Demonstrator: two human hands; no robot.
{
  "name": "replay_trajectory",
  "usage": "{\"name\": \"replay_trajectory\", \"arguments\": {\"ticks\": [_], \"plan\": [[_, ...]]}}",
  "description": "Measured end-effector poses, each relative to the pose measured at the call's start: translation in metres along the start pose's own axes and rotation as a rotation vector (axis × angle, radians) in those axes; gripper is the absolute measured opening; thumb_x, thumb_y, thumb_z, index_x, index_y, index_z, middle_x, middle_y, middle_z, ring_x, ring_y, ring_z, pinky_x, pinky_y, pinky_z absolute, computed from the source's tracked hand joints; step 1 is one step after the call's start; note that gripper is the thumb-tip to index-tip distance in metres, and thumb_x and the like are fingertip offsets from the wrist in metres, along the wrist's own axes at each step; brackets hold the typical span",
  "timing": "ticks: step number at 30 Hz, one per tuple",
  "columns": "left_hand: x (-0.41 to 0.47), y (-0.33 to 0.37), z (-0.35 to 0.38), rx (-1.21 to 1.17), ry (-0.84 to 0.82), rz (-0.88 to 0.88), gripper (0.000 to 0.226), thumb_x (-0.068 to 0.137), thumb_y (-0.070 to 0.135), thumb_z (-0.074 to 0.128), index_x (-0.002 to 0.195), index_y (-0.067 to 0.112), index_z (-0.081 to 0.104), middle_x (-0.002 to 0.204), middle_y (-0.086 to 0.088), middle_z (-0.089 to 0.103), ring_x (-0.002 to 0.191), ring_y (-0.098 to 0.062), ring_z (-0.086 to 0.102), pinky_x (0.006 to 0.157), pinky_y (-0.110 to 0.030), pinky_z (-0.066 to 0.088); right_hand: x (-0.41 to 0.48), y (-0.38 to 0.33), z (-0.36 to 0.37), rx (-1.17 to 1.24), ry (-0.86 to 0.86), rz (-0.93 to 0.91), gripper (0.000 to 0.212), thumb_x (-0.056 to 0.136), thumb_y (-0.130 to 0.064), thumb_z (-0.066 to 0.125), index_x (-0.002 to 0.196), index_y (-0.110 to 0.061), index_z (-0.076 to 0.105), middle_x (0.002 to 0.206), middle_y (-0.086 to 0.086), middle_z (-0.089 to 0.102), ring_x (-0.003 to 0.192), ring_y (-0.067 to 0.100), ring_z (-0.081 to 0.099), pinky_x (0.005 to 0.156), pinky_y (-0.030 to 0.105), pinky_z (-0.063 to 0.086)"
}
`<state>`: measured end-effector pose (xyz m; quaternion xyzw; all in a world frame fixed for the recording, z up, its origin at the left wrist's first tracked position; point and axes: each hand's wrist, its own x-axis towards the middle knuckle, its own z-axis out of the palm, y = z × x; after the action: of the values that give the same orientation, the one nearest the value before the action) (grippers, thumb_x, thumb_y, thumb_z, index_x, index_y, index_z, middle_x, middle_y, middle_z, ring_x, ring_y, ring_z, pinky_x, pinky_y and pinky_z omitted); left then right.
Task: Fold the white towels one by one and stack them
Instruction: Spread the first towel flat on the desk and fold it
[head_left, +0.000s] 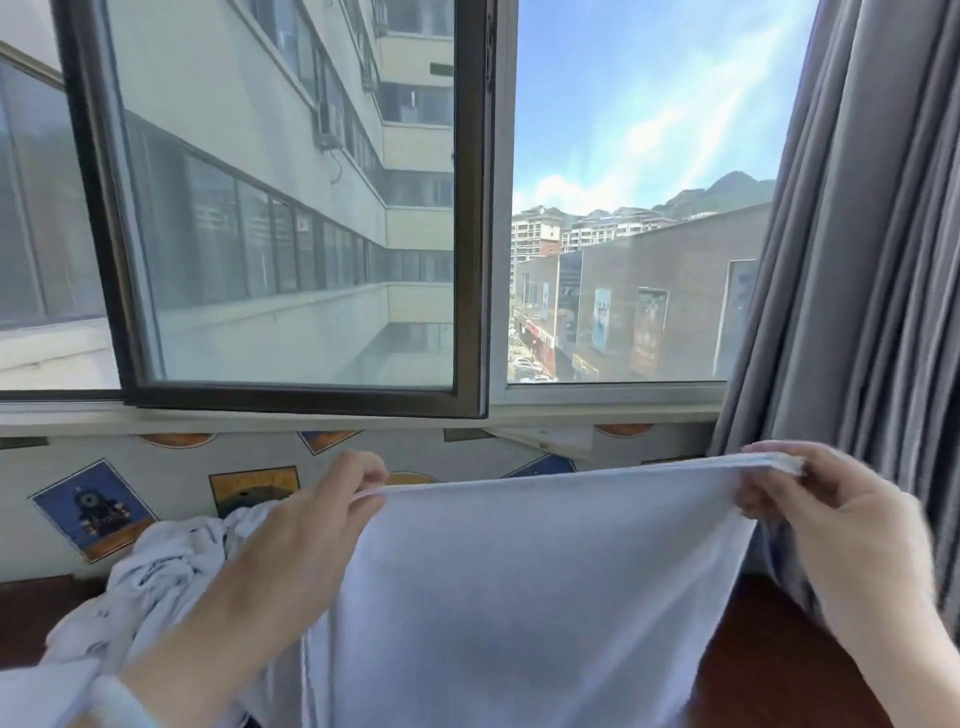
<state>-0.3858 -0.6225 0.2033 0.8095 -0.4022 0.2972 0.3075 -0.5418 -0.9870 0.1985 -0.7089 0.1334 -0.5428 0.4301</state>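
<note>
Towel (519, 597) held up in front of you, top edge stretched taut.
Plain white, smooth, it hangs flat above the surface (769, 670), prob. so you can square it before folding; crumpled pile (171, 561) lies at left. L hand (311, 514) & R hand (831, 514) each pinch a top corner.

Crumpled towel heap (171, 561) crowds the left; curtain (857, 312) hems the right
</note>
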Motion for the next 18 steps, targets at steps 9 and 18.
{"name": "replay_trajectory", "arguments": {"ticks": [9,18], "plan": [[0.054,-0.054,0.031,0.053,-0.318,-0.044,0.015,0.089,0.024,0.071,0.081,0.035,0.065,0.081,0.018,0.062,0.078,0.0,0.056,0.069,-0.011,0.04,0.032,0.036,0.046,0.172,-0.272,0.509,0.008,0.084,0.012,0.066,0.091,0.008,0.068,0.075,0.026,0.071,0.058,0.027,0.071,0.052,0.026,0.058],[0.154,-0.097,0.111,-0.216,-0.087,-0.431,0.018,0.092,0.013,0.064,0.074,0.015,0.06,0.065,-0.009,0.065,0.053,-0.019,0.065,0.057,-0.032,0.057,0.095,0.081,0.128,0.42,-0.058,0.53,0.015,0.082,0.012,0.068,0.097,0.009,0.065,0.085,0.023,0.071,0.067,0.025,0.073,0.063,0.024,0.06]]}}
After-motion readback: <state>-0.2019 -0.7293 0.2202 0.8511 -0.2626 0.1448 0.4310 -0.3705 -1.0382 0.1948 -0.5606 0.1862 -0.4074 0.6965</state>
